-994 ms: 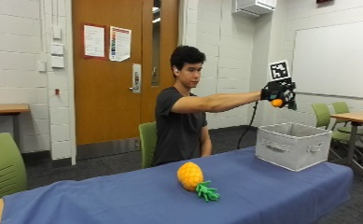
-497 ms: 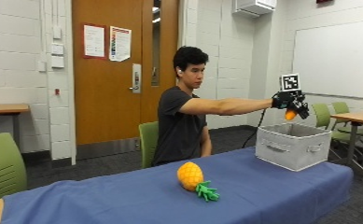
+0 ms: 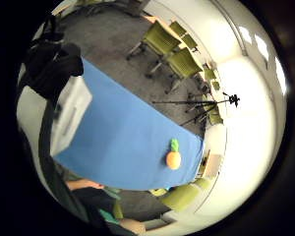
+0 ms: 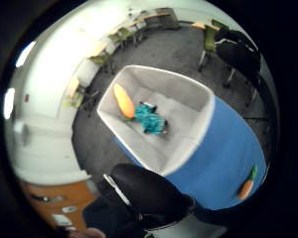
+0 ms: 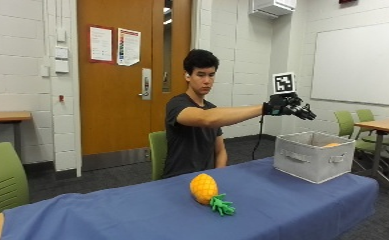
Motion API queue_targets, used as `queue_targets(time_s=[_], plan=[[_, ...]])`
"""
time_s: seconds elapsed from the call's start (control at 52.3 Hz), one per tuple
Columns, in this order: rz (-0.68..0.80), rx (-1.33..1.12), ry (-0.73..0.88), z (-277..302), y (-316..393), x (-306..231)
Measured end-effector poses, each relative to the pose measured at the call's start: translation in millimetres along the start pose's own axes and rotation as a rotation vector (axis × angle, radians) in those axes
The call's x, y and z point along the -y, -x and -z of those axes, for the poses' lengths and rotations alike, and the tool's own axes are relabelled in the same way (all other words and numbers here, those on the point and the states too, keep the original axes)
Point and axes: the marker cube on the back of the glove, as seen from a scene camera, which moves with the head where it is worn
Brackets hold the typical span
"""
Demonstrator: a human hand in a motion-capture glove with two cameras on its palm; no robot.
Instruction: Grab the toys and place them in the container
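Above the container [image 5: 312, 161], your gloved right hand [image 5: 288, 106] hovers open-fingered; at its eight o'clock, the soft, light-looking pineapple toy [image 5: 205, 189] invites a body grip.

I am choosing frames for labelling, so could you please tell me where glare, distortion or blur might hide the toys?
Little finger side palm view: a blown-out white wall behind the table, straight edges bowed, yet the pineapple toy reads clearly. Thumb side palm view: strong curvature, and the orange toy in the container looks smeared. Outside view: even room light, mild softness, no glare on the pineapple toy.
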Motion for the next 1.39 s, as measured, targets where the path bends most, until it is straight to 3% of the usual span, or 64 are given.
queue_targets(time_s=[0.076,0.134,0.21,0.325,0.497,0.65,0.994,1.223,1.395], plan=[[-0.019,0.077,0.000,9,-42,-30],[-0.105,-0.060,-0.016,5,-78,-46],[-0.050,-0.045,-0.024,8,-119,-82],[-0.312,-0.117,-0.039,8,-187,-110],[-0.409,-0.111,-0.036,-3,-254,-159],[-0.485,-0.099,0.020,-46,-301,-204],[-0.605,0.024,0.226,-179,-344,-265],[-0.613,0.075,0.290,-220,-350,-282],[-0.611,0.069,0.248,-225,-347,-293]])
